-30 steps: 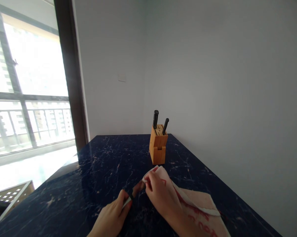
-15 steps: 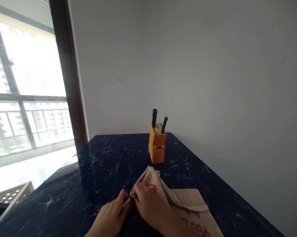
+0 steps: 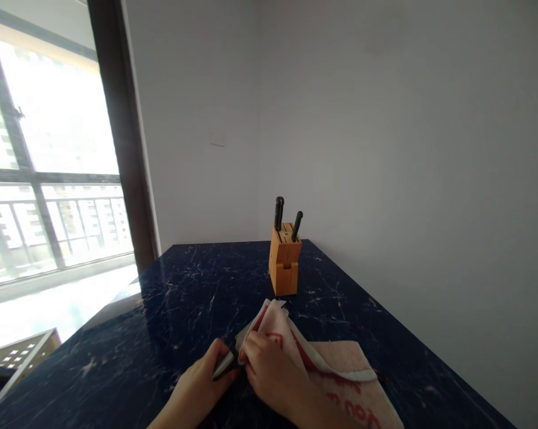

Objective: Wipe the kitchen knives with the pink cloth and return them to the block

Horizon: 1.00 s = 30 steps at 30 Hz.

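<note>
My left hand [image 3: 201, 381] is closed around the handle of a knife [image 3: 224, 363] at the bottom middle. The knife's blade runs up and to the right, mostly hidden in a pink and white towel with red lettering [image 3: 340, 357]; a pale tip shows at the towel's top fold. My right hand [image 3: 273, 372] pinches the towel around the blade, right beside my left hand. The rest of the towel lies spread on the table to the right.
A wooden knife block [image 3: 286, 268] with several black-handled knives stands beyond the towel on the dark blue marbled table [image 3: 197, 286]. Walls rise behind and to the right. A perforated pale container [image 3: 27, 357] sits at the lower left, below a bright window.
The knife has turned slightly in my left hand, showing more of its handle and of the blade near it. The tip now shows past the towel's top. My right hand keeps its pinch.
</note>
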Tool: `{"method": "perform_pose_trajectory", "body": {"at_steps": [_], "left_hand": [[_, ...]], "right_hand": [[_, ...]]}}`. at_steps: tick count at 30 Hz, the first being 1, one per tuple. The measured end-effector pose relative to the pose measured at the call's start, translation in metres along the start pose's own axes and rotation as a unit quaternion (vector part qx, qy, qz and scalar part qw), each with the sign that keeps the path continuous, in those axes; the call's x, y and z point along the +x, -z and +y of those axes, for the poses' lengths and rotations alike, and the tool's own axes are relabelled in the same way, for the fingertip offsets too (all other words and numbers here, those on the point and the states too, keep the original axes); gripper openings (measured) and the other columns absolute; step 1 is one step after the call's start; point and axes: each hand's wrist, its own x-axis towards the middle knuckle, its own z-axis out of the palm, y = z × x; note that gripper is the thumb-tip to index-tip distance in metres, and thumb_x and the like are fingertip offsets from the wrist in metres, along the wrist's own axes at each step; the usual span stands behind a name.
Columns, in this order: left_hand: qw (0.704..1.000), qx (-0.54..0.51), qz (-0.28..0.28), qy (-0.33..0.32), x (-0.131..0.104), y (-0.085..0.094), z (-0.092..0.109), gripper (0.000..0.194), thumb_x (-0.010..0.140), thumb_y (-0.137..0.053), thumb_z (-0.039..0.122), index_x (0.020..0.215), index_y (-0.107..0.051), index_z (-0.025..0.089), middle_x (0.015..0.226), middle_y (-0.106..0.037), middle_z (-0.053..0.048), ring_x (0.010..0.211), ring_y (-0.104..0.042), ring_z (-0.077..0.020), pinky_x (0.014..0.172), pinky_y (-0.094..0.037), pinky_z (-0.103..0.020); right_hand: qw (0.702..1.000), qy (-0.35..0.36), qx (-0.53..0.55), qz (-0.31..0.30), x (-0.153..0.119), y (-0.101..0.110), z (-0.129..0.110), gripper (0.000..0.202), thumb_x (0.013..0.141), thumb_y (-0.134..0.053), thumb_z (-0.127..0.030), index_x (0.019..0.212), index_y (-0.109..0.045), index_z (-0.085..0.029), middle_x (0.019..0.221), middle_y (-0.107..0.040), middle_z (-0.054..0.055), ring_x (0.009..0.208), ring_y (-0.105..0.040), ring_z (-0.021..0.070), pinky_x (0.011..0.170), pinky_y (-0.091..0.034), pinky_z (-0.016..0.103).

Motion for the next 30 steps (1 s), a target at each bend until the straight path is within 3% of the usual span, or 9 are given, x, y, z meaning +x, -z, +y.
{"method": "perform_pose_trajectory", "body": {"at_steps": [5, 10, 14, 18, 21, 24, 28, 30], "left_hand": [[0.976, -0.204, 0.067, -0.027, 0.007, 0.002, 0.000, 0.026, 0.077, -0.051, 0.045, 0.074, -0.049, 0.019, 0.064, -0.052, 0.004, 0.062, -0.050, -0.0122, 0.059, -0.041, -0.021], [0.918, -0.378, 0.087, 0.079, 0.001, 0.010, 0.015, 0.041, 0.073, -0.052, 0.058, 0.079, -0.056, 0.018, 0.046, -0.034, 0.010, 0.037, -0.028, -0.0049, 0.034, -0.021, -0.016], [0.853, -0.493, 0.137, 0.106, -0.004, 0.017, 0.024, 0.042, 0.071, -0.058, 0.054, 0.090, -0.062, 0.018, 0.055, -0.047, 0.007, 0.042, -0.038, -0.0048, 0.037, -0.029, -0.014], [0.821, -0.548, 0.122, 0.108, 0.000, 0.019, 0.022, 0.043, 0.066, -0.067, 0.048, 0.097, -0.065, 0.018, 0.062, -0.057, 0.004, 0.056, -0.052, -0.0087, 0.049, -0.042, -0.015], [0.807, -0.570, 0.109, 0.108, 0.001, 0.018, 0.023, 0.047, 0.064, -0.070, 0.045, 0.102, -0.063, 0.018, 0.071, -0.067, 0.000, 0.073, -0.061, -0.0153, 0.065, -0.047, -0.020], [0.793, -0.598, 0.082, 0.084, -0.001, 0.015, 0.027, 0.043, 0.068, -0.067, 0.043, 0.104, -0.059, 0.021, 0.090, -0.071, -0.004, 0.093, -0.061, -0.0207, 0.080, -0.046, -0.026], [0.791, -0.609, 0.040, 0.037, -0.005, 0.012, 0.032, 0.034, 0.073, -0.062, 0.045, 0.098, -0.055, 0.023, 0.108, -0.066, -0.006, 0.103, -0.057, -0.0236, 0.091, -0.041, -0.037], [0.802, -0.596, 0.033, 0.026, -0.005, 0.010, 0.033, 0.032, 0.073, -0.062, 0.046, 0.094, -0.055, 0.023, 0.110, -0.065, -0.006, 0.105, -0.056, -0.0242, 0.093, -0.038, -0.038]], "right_hand": [[0.999, -0.005, -0.012, 0.033, 0.000, 0.001, 0.000, 0.028, 0.075, -0.035, 0.000, 0.088, -0.050, -0.020, 0.093, -0.055, 0.001, 0.090, -0.051, 0.0129, 0.080, -0.035, 0.022], [0.995, -0.016, -0.090, 0.047, 0.000, 0.000, 0.003, 0.027, 0.073, -0.040, 0.001, 0.087, -0.050, -0.020, 0.093, -0.054, 0.000, 0.088, -0.051, 0.0134, 0.076, -0.037, 0.023], [0.973, -0.057, -0.215, 0.058, 0.002, 0.004, 0.013, 0.024, 0.072, -0.045, -0.002, 0.086, -0.053, -0.019, 0.096, -0.055, 0.003, 0.088, -0.052, 0.0192, 0.075, -0.038, 0.031], [0.954, -0.088, -0.279, 0.062, 0.005, 0.015, 0.019, 0.022, 0.077, -0.043, -0.003, 0.087, -0.056, -0.018, 0.093, -0.057, 0.007, 0.087, -0.052, 0.0224, 0.071, -0.038, 0.034], [0.968, -0.071, -0.218, 0.105, 0.005, 0.016, 0.013, 0.017, 0.081, -0.046, -0.010, 0.090, -0.056, -0.020, 0.092, -0.058, 0.005, 0.089, -0.051, 0.0209, 0.078, -0.037, 0.034], [0.984, -0.049, -0.105, 0.136, 0.002, 0.007, 0.000, 0.008, 0.084, -0.050, -0.024, 0.089, -0.057, -0.022, 0.092, -0.059, 0.001, 0.089, -0.050, 0.0190, 0.080, -0.036, 0.032], [0.994, -0.020, -0.018, 0.110, -0.002, -0.010, -0.012, 0.023, 0.082, -0.052, -0.044, 0.088, -0.057, -0.022, 0.088, -0.061, 0.001, 0.089, -0.051, 0.0202, 0.085, -0.034, 0.034], [0.995, -0.025, -0.007, 0.097, -0.002, -0.014, -0.012, 0.025, 0.081, -0.053, -0.045, 0.091, -0.058, -0.022, 0.088, -0.062, 0.002, 0.090, -0.052, 0.0212, 0.086, -0.033, 0.035]]}}
